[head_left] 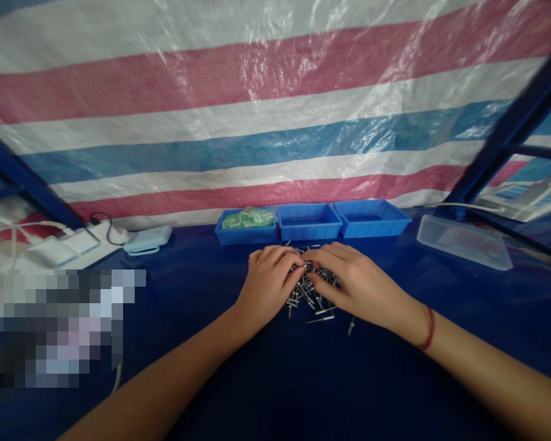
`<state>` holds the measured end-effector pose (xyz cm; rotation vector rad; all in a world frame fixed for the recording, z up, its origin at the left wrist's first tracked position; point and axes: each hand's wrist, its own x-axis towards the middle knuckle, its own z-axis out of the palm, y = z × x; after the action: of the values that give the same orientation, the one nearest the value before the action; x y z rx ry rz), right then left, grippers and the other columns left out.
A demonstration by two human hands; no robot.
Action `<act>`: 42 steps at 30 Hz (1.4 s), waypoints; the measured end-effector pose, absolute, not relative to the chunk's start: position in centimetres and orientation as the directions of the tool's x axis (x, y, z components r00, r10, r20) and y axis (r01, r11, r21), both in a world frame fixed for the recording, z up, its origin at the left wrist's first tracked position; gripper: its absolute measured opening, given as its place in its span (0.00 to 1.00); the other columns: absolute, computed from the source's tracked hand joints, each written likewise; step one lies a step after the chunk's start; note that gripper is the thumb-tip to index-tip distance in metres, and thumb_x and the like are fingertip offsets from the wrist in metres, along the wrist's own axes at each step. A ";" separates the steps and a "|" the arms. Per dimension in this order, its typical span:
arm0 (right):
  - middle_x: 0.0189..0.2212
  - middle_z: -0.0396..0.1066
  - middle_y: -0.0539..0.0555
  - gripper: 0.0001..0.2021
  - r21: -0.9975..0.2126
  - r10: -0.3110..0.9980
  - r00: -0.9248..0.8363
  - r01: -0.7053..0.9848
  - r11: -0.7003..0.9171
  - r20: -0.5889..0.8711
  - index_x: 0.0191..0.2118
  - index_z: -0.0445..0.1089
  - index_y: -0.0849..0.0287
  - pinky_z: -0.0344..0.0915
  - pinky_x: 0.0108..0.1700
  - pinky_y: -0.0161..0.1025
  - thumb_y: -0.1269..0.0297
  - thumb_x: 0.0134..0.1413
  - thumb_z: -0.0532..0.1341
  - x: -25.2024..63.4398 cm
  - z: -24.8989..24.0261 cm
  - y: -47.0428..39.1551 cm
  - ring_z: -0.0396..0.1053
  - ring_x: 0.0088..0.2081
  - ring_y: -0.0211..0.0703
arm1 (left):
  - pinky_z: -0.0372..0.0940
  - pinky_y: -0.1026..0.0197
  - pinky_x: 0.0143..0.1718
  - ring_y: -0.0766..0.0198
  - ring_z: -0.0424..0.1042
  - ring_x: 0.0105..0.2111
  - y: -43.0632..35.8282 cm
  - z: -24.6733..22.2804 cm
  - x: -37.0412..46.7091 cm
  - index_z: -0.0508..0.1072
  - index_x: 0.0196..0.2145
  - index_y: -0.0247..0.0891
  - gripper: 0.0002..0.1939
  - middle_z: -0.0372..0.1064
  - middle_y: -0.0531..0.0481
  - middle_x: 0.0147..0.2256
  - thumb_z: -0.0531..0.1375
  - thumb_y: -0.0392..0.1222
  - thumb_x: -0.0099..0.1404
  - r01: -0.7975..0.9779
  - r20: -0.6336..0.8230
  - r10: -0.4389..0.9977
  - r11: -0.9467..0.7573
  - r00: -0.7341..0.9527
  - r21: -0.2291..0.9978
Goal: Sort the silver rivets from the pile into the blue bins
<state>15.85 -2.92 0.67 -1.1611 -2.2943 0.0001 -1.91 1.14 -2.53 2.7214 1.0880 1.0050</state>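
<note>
A loose pile of silver pop rivets (307, 295), each with a thin pin, lies on the blue table top under both hands. My left hand (272, 274) reaches over the pile's left side, its thumb and index finger pinched together on a rivet. From the right comes my right hand (349, 275), a red band round its wrist; its bent fingers and thumb close on rivets at the pile's middle, though the fingertips are partly hidden. The two hands' fingertips nearly meet. A few stray rivets lie at the front, one of them (351, 326) just below my right hand.
Behind the pile stand three blue bins in a row: the left bin (248, 237) holds green-and-clear plastic packets, beside a middle bin (310, 231) and a right bin (371, 226). A clear plastic lid (463, 242) lies right; a power strip (94, 242) and light-blue case (147, 239) lie left.
</note>
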 end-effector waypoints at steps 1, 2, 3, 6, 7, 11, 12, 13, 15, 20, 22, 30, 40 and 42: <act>0.35 0.71 0.55 0.08 -0.302 0.745 -0.425 0.723 0.621 0.514 0.42 0.69 0.60 0.64 0.42 0.43 0.68 0.57 0.56 15.6 0.7 -3.1 0.68 0.38 0.43 | 0.55 0.54 0.46 0.62 0.68 0.40 1.0 -2.4 -1.9 0.69 0.38 0.40 0.04 0.71 0.52 0.39 0.54 0.38 0.66 0.581 0.569 0.628 -0.759 0.531 0.294; 0.35 0.72 0.54 0.07 -0.365 0.751 -0.378 0.699 0.615 0.542 0.41 0.69 0.59 0.65 0.41 0.41 0.67 0.57 0.56 15.4 0.8 -3.3 0.68 0.37 0.42 | 0.56 0.54 0.46 0.63 0.70 0.37 0.8 -2.3 -1.9 0.68 0.38 0.40 0.04 0.72 0.53 0.37 0.53 0.37 0.67 0.562 0.583 0.628 -0.761 0.515 0.323; 0.34 0.71 0.53 0.06 -0.429 0.760 -0.328 0.670 0.606 0.562 0.39 0.69 0.59 0.65 0.40 0.40 0.67 0.56 0.57 15.2 0.9 -3.4 0.68 0.36 0.41 | 0.56 0.55 0.45 0.63 0.70 0.36 0.6 -2.2 -1.9 0.67 0.39 0.39 0.05 0.72 0.53 0.36 0.53 0.36 0.67 0.545 0.610 0.623 -0.765 0.489 0.343; 0.29 0.70 0.50 0.04 -0.589 0.802 -0.205 0.582 0.561 0.561 0.35 0.69 0.58 0.64 0.34 0.35 0.65 0.56 0.58 14.8 0.9 -3.6 0.67 0.31 0.37 | 0.59 0.58 0.42 0.64 0.70 0.35 0.1 -1.9 -1.9 0.67 0.39 0.40 0.04 0.73 0.53 0.35 0.54 0.36 0.66 0.506 0.664 0.611 -0.773 0.431 0.383; 0.28 0.69 0.50 0.04 -0.630 0.817 -0.178 0.554 0.544 0.548 0.34 0.69 0.58 0.64 0.32 0.35 0.65 0.56 0.58 14.7 0.8 -3.6 0.66 0.29 0.36 | 0.59 0.58 0.41 0.64 0.70 0.35 0.0 -1.8 -1.9 0.68 0.38 0.40 0.04 0.73 0.53 0.34 0.55 0.37 0.66 0.501 0.672 0.609 -0.774 0.421 0.388; 0.26 0.69 0.49 0.05 -0.729 0.855 -0.131 0.467 0.500 0.502 0.33 0.70 0.58 0.63 0.30 0.34 0.63 0.56 0.59 14.6 0.4 -3.6 0.66 0.28 0.36 | 0.60 0.58 0.40 0.63 0.70 0.34 -0.2 -1.2 -2.0 0.69 0.34 0.40 0.02 0.73 0.53 0.32 0.57 0.38 0.65 0.480 0.688 0.584 -0.794 0.431 0.373; 0.27 0.70 0.49 0.05 -0.739 0.858 -0.126 0.456 0.496 0.498 0.33 0.70 0.58 0.64 0.31 0.34 0.63 0.56 0.59 14.5 0.3 -3.7 0.66 0.29 0.36 | 0.60 0.58 0.40 0.63 0.70 0.34 -0.2 -1.0 -2.1 0.69 0.34 0.40 0.02 0.73 0.53 0.32 0.57 0.39 0.64 0.473 0.686 0.582 -0.797 0.437 0.375; 0.28 0.70 0.49 0.05 -0.745 0.858 -0.118 0.447 0.495 0.500 0.34 0.70 0.57 0.64 0.32 0.34 0.64 0.56 0.59 14.5 0.3 -3.8 0.67 0.29 0.36 | 0.61 0.58 0.41 0.63 0.70 0.34 -0.2 -0.9 -2.1 0.69 0.34 0.40 0.02 0.73 0.52 0.32 0.57 0.39 0.64 0.470 0.680 0.587 -0.795 0.439 0.383; 0.30 0.71 0.49 0.04 -0.748 0.850 -0.098 0.430 0.505 0.518 0.35 0.71 0.56 0.65 0.34 0.35 0.65 0.56 0.59 14.5 0.3 -4.0 0.68 0.31 0.36 | 0.61 0.59 0.41 0.63 0.71 0.36 -0.2 -0.6 -2.2 0.69 0.35 0.40 0.02 0.73 0.52 0.33 0.58 0.39 0.63 0.465 0.662 0.600 -0.789 0.448 0.401; 0.31 0.71 0.50 0.04 -0.739 0.821 -0.065 0.400 0.542 0.567 0.37 0.70 0.56 0.65 0.34 0.36 0.65 0.55 0.59 14.4 0.7 -4.4 0.68 0.33 0.37 | 0.62 0.60 0.39 0.64 0.71 0.34 -0.7 0.2 -2.4 0.70 0.35 0.40 0.03 0.73 0.52 0.32 0.56 0.38 0.65 0.441 0.644 0.592 -0.801 0.484 0.405; 0.30 0.70 0.50 0.04 -0.735 0.814 -0.066 0.393 0.553 0.577 0.36 0.70 0.56 0.65 0.33 0.36 0.64 0.54 0.61 14.3 0.9 -4.5 0.67 0.31 0.37 | 0.62 0.60 0.39 0.64 0.71 0.33 -1.1 0.4 -2.4 0.70 0.34 0.39 0.03 0.73 0.52 0.31 0.56 0.38 0.65 0.439 0.653 0.598 -0.796 0.464 0.416; 0.32 0.70 0.52 0.05 -0.673 0.771 -0.170 0.400 0.623 0.613 0.36 0.70 0.57 0.66 0.36 0.39 0.64 0.56 0.58 14.1 1.7 -5.1 0.68 0.34 0.39 | 0.63 0.62 0.34 0.64 0.71 0.31 -2.4 0.9 -2.6 0.69 0.32 0.38 0.01 0.71 0.53 0.30 0.58 0.36 0.63 0.435 0.641 0.638 -0.766 0.427 0.472; 0.34 0.70 0.52 0.05 -0.597 0.722 -0.300 0.413 0.687 0.624 0.38 0.69 0.57 0.65 0.40 0.39 0.69 0.58 0.56 15.1 1.2 -4.6 0.67 0.37 0.39 | 0.64 0.62 0.36 0.65 0.71 0.33 -2.6 1.3 -2.9 0.70 0.36 0.38 0.02 0.72 0.52 0.32 0.58 0.37 0.64 0.404 0.761 0.506 -0.846 0.406 0.347; 0.35 0.69 0.52 0.05 -0.621 0.730 -0.340 0.385 0.683 0.593 0.37 0.69 0.57 0.65 0.41 0.40 0.69 0.59 0.56 14.9 1.0 -4.6 0.67 0.39 0.39 | 0.63 0.63 0.35 0.66 0.70 0.32 -2.8 1.3 -2.9 0.69 0.34 0.37 0.02 0.71 0.52 0.31 0.58 0.38 0.64 0.399 0.770 0.495 -0.852 0.402 0.339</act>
<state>14.85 -4.62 0.97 -0.8633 -1.9643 0.4677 -2.94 -2.75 1.29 2.5446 0.8143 1.4520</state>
